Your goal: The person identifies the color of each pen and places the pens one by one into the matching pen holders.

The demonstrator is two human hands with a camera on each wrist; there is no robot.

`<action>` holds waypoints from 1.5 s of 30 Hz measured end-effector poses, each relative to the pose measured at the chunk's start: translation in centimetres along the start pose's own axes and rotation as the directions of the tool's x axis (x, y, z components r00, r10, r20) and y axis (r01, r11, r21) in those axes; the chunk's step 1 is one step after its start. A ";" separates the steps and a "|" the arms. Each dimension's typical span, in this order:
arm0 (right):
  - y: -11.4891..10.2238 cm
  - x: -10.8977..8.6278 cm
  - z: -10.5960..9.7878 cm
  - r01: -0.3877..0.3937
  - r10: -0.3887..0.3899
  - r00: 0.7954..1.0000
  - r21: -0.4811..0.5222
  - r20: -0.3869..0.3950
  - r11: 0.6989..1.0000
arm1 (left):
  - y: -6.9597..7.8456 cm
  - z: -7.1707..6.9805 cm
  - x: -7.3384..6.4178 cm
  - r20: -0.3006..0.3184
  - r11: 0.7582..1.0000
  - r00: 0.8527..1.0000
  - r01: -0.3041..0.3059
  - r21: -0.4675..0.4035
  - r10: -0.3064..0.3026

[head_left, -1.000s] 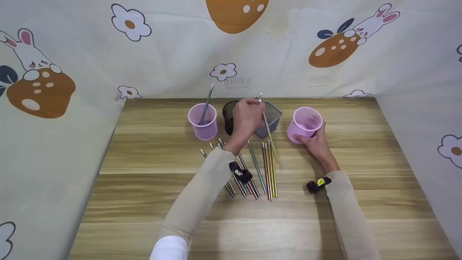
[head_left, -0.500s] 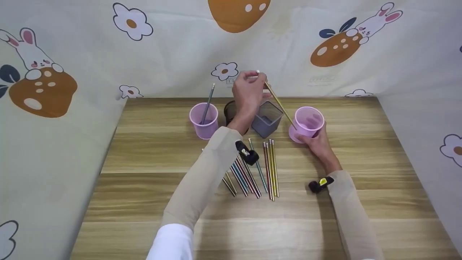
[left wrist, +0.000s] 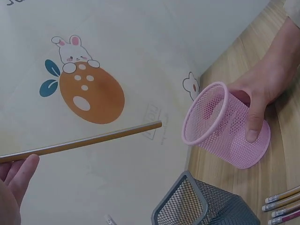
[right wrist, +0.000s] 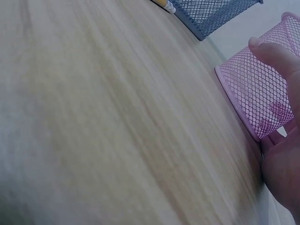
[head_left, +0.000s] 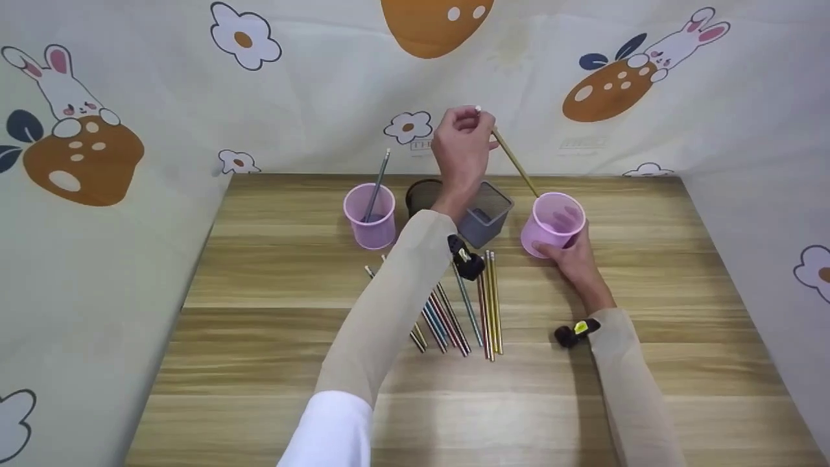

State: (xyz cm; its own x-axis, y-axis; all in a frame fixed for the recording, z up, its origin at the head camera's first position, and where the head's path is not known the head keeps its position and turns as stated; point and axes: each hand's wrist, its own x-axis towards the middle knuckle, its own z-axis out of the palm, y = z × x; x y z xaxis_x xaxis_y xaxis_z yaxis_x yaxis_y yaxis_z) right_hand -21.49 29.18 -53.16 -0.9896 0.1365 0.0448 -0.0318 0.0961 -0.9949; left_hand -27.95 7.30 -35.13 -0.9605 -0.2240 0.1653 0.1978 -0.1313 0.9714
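Observation:
My left hand (head_left: 463, 146) pinches a gold pencil (head_left: 517, 162) near its eraser end, raised above the back of the table. The pencil slants down to the right, its lower end close to the rim of a pink mesh cup (head_left: 553, 224). In the left wrist view the tip of the gold pencil (left wrist: 117, 134) is apart from the cup's mouth. My right hand (head_left: 574, 263) grips that pink cup low on its side, thumb in front and fingers behind. The cup stands upright on the table, and no pencil shows inside it.
Another pink mesh cup (head_left: 369, 227) at the left holds one dark green pencil (head_left: 378, 185). Between the cups stand a grey square mesh holder (head_left: 485, 217) and a black holder (head_left: 421, 193), partly behind my left arm. Several pencils (head_left: 491, 305) lie nearer me. A printed cloth (head_left: 311, 97) hangs behind.
My left hand has lifted the gold pencil up from the grey holder and moved right, bringing its lower end toward the right pink cup. My right hand stays on the cup.

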 end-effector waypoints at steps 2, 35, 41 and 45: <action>0.0 0.0 0.0 0.002 -0.002 1.000 -0.006 -0.004 1.000 | -0.3 0.3 -0.2 0.001 1.000 1.000 0.001 0.006 -0.001; 0.2 -0.2 0.2 0.013 -0.013 1.000 -0.002 -0.023 1.000 | -7.6 1.4 -4.0 0.215 0.972 0.970 0.065 0.228 -0.115; 0.2 -0.1 0.2 0.028 -0.028 0.999 -0.008 -0.022 1.000 | -8.1 1.6 -4.1 0.250 0.963 0.956 0.091 0.254 -0.156; 0.2 -0.2 0.0 0.029 -0.030 0.999 -0.023 -0.027 0.999 | -8.2 1.7 -4.3 0.247 0.947 0.957 0.067 0.315 -0.150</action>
State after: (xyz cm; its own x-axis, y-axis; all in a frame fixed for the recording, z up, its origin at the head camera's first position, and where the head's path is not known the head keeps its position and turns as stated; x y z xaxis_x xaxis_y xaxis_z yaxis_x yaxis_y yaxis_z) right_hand -21.30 29.15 -53.42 -0.9842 0.1597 0.0769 -0.0574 0.1228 -0.9908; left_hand -25.80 11.01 -43.49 -0.9975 0.0433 0.0550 0.0614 0.1655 0.9843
